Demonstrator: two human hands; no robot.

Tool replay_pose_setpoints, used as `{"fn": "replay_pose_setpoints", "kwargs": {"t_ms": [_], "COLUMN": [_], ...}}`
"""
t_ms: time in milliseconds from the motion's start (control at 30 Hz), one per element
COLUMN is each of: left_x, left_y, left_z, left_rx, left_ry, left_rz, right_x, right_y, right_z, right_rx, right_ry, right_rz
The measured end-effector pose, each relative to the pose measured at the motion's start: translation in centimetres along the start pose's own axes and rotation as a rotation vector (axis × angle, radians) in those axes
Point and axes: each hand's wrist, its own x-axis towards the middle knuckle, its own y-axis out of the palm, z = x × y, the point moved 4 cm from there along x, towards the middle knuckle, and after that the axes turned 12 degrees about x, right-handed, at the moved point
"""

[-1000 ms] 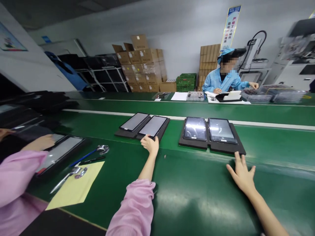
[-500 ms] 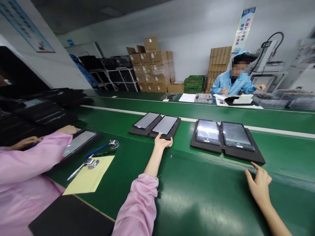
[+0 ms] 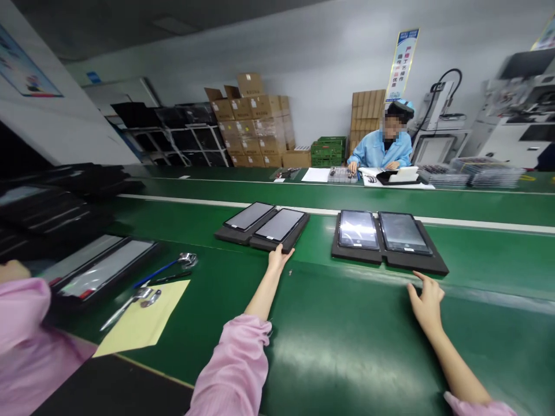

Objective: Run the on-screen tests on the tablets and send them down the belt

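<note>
In the head view, my left hand (image 3: 277, 263) grips the front edge of a black foam tray (image 3: 233, 233), thumb out to the right. Two tablets with pale grey screens lie in it, a left tablet (image 3: 250, 216) and a right tablet (image 3: 280, 225). My right hand (image 3: 427, 300) is open, thumb and index finger apart. Its index fingertip is close to the front edge of a second foam tray (image 3: 358, 253); I cannot tell whether it touches. That tray holds a shiny-screened tablet (image 3: 358, 229) and a darker tablet (image 3: 404, 232).
A co-worker's pink sleeve (image 3: 21, 312) is at far left, beside two more tablets (image 3: 106, 268). Yellow paper (image 3: 150, 326), a blue-handled tool (image 3: 162, 270) and a pen lie nearby. Across the green bench (image 3: 342, 346) sits a co-worker in blue (image 3: 384, 147). A white strip (image 3: 321, 212) runs lengthwise.
The view has swung right. The left tray has turned slightly, its right front corner nearer me, with my left hand still at its edge. The neighbour's arm has drawn back from the tablets.
</note>
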Motion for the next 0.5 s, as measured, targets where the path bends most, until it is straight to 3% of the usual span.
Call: {"fn": "replay_pose_setpoints", "kwargs": {"t_ms": [167,300,433,500], "left_x": [-4.5,-10.1,-16.9,-20.5], "left_y": [-3.8,-7.0,-9.0,-9.1], "left_z": [0.4,2.7,10.0,14.5], "left_rx": [0.004,0.03,0.116,0.176], "left_ry": [0.07,0.081,-0.004,-0.118], "left_rz": [-0.082,-0.081,-0.003,0.189], "right_x": [-0.1,-1.7,-4.8,-5.7], "right_y": [0.1,2.2,5.2,5.7], "right_z": [0.9,3.3,7.4,8.9], "right_rx": [0.096,0.501,0.995,1.146], "right_ry": [0.034,0.287,0.728,0.927], "right_rz": [0.02,0.205,0.513,0.589]}}
